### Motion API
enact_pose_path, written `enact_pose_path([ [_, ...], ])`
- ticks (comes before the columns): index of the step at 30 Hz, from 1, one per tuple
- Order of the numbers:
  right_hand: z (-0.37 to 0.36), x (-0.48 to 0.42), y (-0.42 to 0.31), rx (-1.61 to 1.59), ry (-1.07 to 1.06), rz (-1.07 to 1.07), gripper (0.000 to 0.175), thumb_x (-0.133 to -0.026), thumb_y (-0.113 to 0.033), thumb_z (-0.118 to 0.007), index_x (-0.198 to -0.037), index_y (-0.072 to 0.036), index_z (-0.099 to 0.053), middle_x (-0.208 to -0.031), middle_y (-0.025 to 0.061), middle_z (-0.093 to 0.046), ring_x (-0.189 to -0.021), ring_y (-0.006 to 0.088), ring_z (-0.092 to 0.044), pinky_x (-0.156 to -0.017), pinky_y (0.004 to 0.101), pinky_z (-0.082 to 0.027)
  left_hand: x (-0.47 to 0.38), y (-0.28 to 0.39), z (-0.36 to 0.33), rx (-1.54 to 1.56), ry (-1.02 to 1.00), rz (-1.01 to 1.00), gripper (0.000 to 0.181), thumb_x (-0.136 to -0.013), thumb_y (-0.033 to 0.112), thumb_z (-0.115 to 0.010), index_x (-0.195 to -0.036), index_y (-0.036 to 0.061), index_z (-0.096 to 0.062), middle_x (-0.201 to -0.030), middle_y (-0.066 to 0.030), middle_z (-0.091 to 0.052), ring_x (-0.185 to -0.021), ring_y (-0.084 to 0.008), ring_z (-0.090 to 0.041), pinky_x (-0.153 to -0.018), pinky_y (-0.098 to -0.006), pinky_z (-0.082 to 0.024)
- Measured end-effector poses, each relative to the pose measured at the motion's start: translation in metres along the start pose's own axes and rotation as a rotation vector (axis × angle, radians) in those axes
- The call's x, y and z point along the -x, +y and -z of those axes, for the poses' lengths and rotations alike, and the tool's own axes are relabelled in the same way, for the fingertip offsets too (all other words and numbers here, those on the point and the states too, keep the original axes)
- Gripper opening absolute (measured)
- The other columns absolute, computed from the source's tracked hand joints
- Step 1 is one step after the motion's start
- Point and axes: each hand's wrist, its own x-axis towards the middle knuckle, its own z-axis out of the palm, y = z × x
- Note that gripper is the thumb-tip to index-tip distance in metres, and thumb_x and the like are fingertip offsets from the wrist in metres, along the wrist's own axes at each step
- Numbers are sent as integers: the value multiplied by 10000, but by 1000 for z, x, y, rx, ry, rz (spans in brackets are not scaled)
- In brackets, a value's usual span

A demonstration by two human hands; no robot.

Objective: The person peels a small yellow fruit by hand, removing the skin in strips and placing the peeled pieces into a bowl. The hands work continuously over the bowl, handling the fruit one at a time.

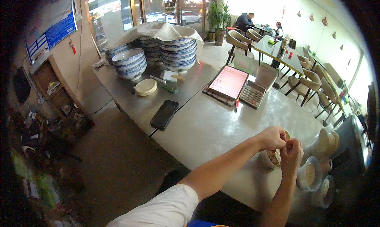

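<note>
My left hand (273, 138) and my right hand (291, 152) meet over a round bowl (269, 162) on the steel counter (190, 129). Both have their fingers pinched together, fingertips touching or nearly so. Whatever may be between the fingers is too small or hidden to make out. Some pale and brownish food (275, 156) shows inside the bowl, which my hands partly cover. Just right of my right hand stands a clear plastic tub (309, 173) with pale contents. Another clear tub (325, 191) sits nearer to me.
Stacked blue-and-white bowls (129, 63) stand under a cloth (166, 31) at the far left. Nearer lie pale round discs (146, 87), a black phone (164, 114), a lit tablet (228, 82) and a calculator (252, 94). Beyond are dining chairs (304, 81) and two seated people (245, 21).
</note>
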Motion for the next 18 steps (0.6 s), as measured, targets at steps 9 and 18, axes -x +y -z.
enact_pose_path([
  [9, -2, -6, 17, -382, -38, -222, 96, -884, -59, -590, -960, -4, -610, -821, 56, -620, -725, 146, -579, -651, 311, -482, -1, 0, -4, -75, 194, -162, 156, -790, 86, -699, -900, -22, -673, -819, -113, -706, -743, -175, -671, -657, -329, -552],
  [18, -5, -2, 15, -929, -182, -349, 170, -981, -77, -605, -1126, 6, -637, -976, 19, -653, -811, 71, -562, -703, 219, -443, -5, -5, -5, 237, 77, -154, 140, -829, 46, -678, -942, -32, -646, -842, -93, -676, -722, -153, -648, -631, -294, -551],
])
